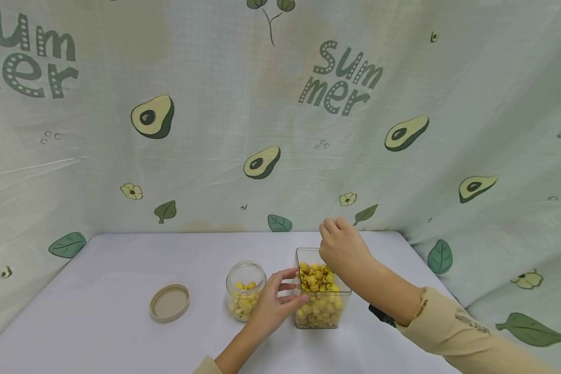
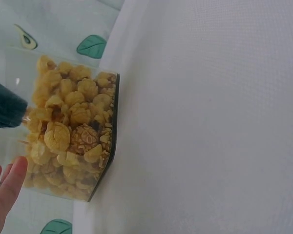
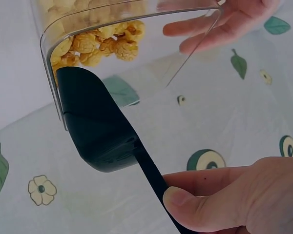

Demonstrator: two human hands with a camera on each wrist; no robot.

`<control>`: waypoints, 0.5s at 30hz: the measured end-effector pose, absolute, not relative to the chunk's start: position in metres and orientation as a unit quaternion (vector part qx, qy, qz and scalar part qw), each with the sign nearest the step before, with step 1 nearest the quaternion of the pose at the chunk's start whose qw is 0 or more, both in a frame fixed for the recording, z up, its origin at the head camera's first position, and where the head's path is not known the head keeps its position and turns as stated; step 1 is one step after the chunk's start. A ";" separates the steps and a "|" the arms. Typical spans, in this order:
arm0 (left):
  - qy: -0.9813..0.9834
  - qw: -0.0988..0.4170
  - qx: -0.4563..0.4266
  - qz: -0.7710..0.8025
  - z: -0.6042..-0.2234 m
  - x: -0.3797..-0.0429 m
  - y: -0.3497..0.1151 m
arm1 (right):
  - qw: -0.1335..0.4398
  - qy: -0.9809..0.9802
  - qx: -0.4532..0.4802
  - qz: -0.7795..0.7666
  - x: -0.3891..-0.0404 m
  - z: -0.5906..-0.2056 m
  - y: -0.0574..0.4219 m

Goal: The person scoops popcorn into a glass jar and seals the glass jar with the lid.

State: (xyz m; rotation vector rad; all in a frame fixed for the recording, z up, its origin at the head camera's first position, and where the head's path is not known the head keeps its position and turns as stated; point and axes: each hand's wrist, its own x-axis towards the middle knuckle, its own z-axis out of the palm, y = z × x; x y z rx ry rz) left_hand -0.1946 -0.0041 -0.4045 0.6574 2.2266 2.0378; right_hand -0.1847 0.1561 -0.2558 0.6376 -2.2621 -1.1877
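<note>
A clear square container [image 1: 343, 292] filled with caramel popcorn [image 1: 315, 278] stands right of centre on the table. My left hand [image 1: 275, 301] is at its left side, fingers spread and thumb close to the front wall. My right hand [image 3: 224, 197] pinches the handle of a dark scoop [image 3: 95, 126] between thumb and fingers. The scoop's mouth lies at the container's rim, over the popcorn, in the right wrist view. From the head view, my right hand is raised above the container's right side and hides the scoop.
A round clear jar [image 1: 245, 270], partly filled with popcorn, stands just left of my left hand. Farther left a round beige lid [image 1: 170, 304] lies on the white table [image 1: 112, 275]. A printed cloth [image 1: 205, 130] hangs behind the table and along its sides.
</note>
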 end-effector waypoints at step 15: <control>0.716 0.036 0.211 0.664 -0.405 -0.194 -0.004 | 0.250 -0.827 0.246 -0.439 -0.190 -0.257 0.156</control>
